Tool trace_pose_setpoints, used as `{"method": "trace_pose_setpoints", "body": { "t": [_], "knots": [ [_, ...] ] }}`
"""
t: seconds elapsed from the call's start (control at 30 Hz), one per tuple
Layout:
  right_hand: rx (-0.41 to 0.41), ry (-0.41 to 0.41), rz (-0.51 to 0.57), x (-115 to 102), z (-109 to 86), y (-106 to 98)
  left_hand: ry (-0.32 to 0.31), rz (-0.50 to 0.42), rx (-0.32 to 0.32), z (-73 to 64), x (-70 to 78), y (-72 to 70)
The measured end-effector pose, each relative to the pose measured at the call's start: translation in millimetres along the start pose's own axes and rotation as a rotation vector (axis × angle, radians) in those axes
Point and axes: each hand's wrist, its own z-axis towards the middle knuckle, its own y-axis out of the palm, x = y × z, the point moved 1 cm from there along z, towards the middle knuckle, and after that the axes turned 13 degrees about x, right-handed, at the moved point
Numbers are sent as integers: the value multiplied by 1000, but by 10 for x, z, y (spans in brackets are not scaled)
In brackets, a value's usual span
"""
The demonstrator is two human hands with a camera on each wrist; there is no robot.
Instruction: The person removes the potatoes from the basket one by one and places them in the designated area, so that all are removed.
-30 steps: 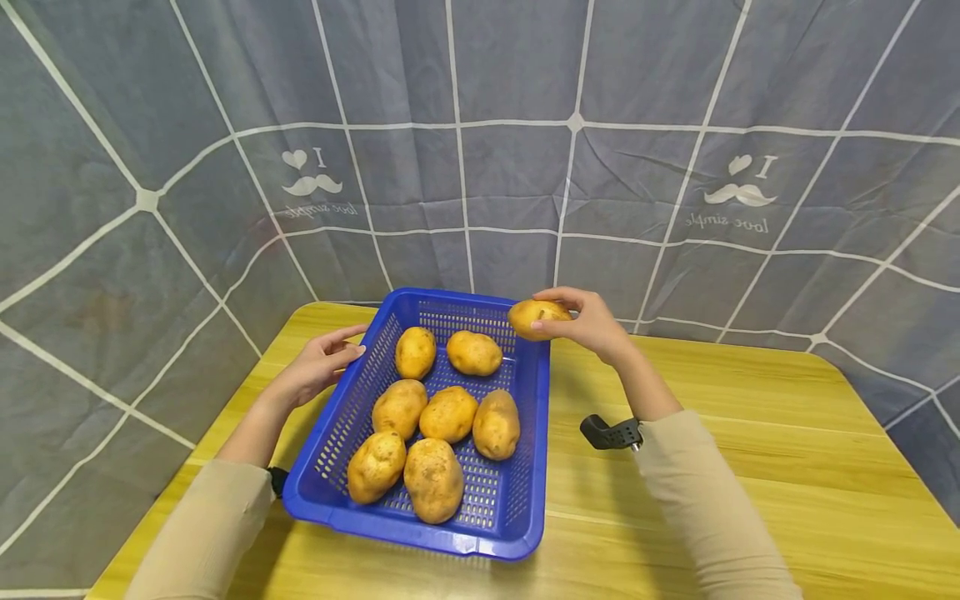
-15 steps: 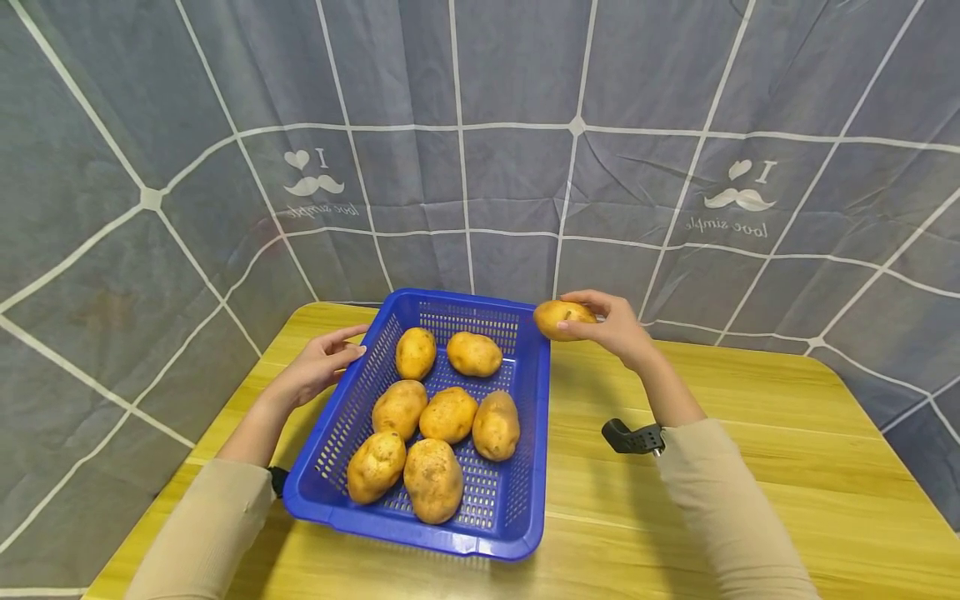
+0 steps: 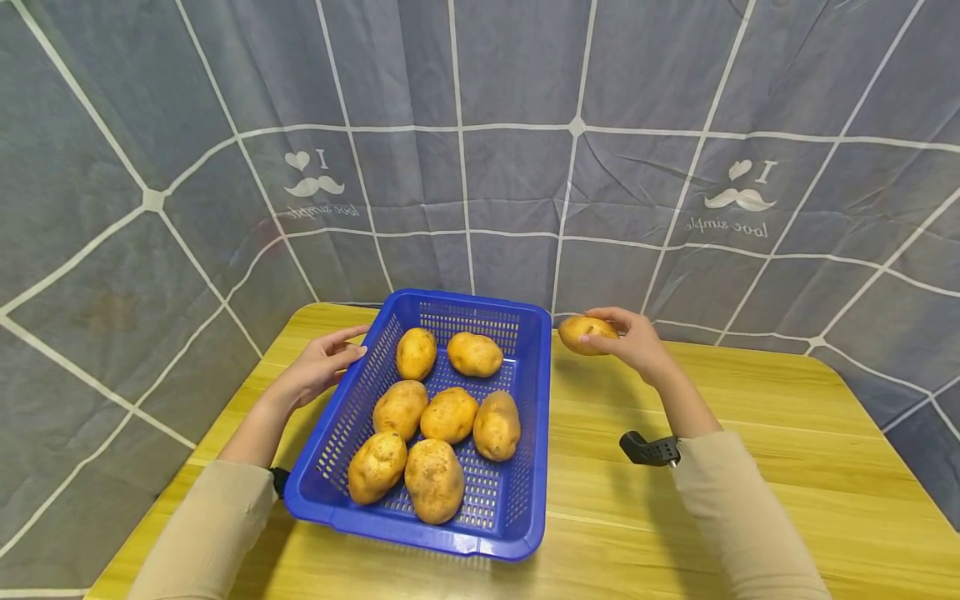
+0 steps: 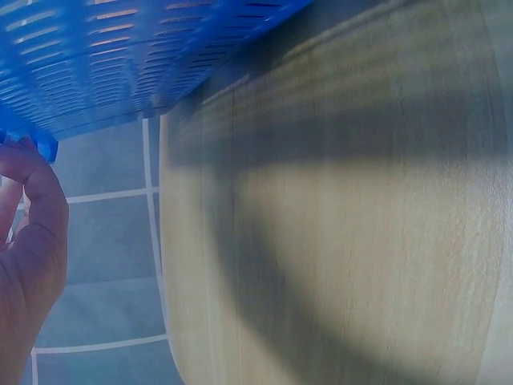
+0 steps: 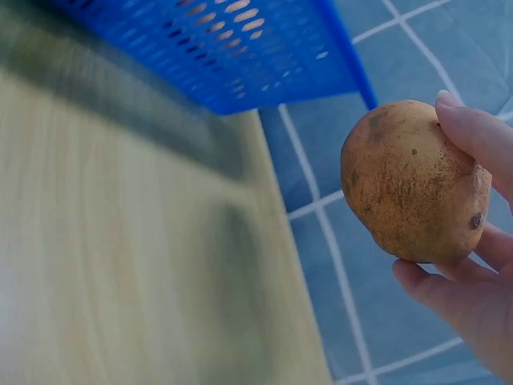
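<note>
In the head view, a blue plastic basket (image 3: 528,492) with slotted walls holds several potatoes (image 3: 448,415). My left hand (image 3: 318,367) holds the basket's left rim near its far corner. From the left wrist view, this same hand (image 4: 32,233) meets the rim at the frame's edge, its fingertips partly hidden. Just outside the basket's far right corner, my right hand (image 3: 633,342) grips a potato (image 3: 585,335) above the table. Up close in the right wrist view, thumb and fingers clasp this brown-spotted potato (image 5: 413,184) from opposite sides.
The basket stands on a yellow wood-grain table (image 3: 750,433) with rounded corners. A grey curtain (image 3: 517,183) with white grid lines hangs behind and to the left. A black wrist device (image 3: 648,450) sticks out beside the right sleeve.
My right hand has carried the potato rightward from over the basket's far right corner to outside it, and slightly down. The left hand and basket have stayed put.
</note>
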Motion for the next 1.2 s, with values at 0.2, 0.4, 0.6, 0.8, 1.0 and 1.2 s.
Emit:
{"method": "trace_pose_setpoints", "body": {
  "t": [0.2, 0.4, 0.6, 0.8, 1.0, 1.2],
  "knots": [
    [27, 3, 2, 188, -40, -13, -2, 1, 3, -6, 10, 3],
    [52, -14, -10, 414, -67, 17, 2, 8, 8, -17, 16, -11],
    [93, -35, -55, 583, -97, 32, -1, -5, 12, -14, 5, -7],
    [158, -46, -80, 699, -103, 41, 7, -11, 4, -11, 7, 7],
    [229, -7, -26, 808, -99, 70, 7, -7, 2, -8, 7, 1],
    [286, 40, -17, 851, -89, 99, 0, -5, 8, 1, 0, 22]
  ]
}}
